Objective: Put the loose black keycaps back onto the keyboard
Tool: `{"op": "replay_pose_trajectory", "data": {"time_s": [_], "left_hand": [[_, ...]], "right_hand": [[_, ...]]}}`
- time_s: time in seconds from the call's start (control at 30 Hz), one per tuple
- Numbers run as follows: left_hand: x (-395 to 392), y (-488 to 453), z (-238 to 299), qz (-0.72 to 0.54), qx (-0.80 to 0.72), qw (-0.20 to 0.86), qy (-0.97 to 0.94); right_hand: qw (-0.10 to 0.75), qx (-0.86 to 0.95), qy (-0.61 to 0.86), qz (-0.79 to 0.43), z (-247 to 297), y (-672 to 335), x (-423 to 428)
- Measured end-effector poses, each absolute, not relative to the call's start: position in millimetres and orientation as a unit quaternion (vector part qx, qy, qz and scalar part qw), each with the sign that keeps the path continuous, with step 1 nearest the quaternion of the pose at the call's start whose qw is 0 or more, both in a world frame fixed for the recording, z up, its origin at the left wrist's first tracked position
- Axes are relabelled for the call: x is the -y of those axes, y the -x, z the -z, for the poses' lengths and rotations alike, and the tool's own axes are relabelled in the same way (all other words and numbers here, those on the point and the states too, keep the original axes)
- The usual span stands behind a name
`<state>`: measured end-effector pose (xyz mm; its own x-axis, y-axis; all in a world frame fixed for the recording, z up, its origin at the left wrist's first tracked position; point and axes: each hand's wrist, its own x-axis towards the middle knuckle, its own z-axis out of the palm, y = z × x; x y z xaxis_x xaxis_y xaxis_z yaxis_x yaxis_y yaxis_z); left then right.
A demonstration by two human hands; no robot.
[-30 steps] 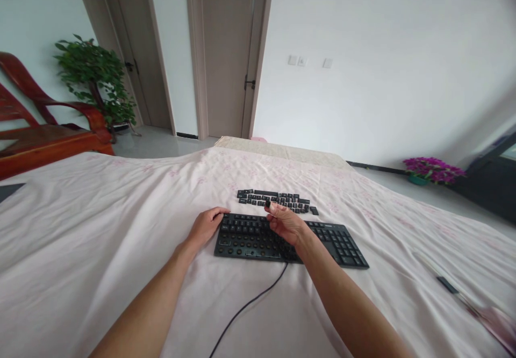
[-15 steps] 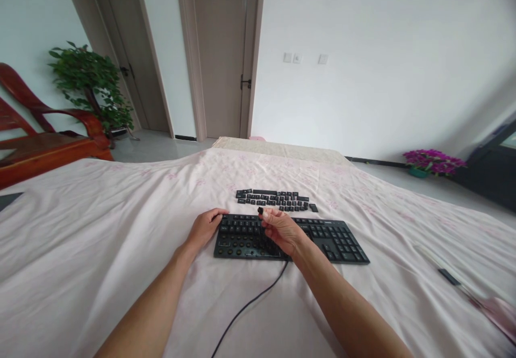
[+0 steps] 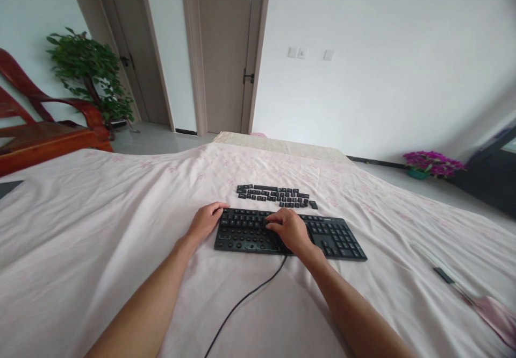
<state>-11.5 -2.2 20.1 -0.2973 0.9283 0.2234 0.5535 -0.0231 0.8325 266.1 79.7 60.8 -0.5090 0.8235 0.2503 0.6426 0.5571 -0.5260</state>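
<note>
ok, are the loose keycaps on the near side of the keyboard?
No, the loose keycaps lie on the sheet beyond the far edge of the keyboard.

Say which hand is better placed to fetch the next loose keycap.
Probably right. The right hand lies on the keyboard, just in front of the loose keycaps; the left hand rests at its left end.

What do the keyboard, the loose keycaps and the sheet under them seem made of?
The keyboard looks like matte black plastic: dull, no glare. The loose keycaps seem the same plastic. The sheet is probably thin woven cloth, pale pink, creased, faintly printed.
</note>
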Motion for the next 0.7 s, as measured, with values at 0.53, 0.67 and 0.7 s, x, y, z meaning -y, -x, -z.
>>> {"op": "replay_pose_trajectory", "data": {"time_s": [0.53, 0.67, 0.7], "left_hand": [[3, 13, -19, -0.447, -0.666, 0.194, -0.565], [3, 13, -18, -0.446, -0.666, 0.191, -0.567], [3, 13, -18, -0.445, -0.666, 0.191, -0.567]], "right_hand": [[0.157, 0.917, 0.363, -0.058, -75, -254, -68], [0.132, 0.923, 0.359, -0.046, -77, -251, -69], [0.125, 0.925, 0.357, -0.044, -77, -250, -69]]}}
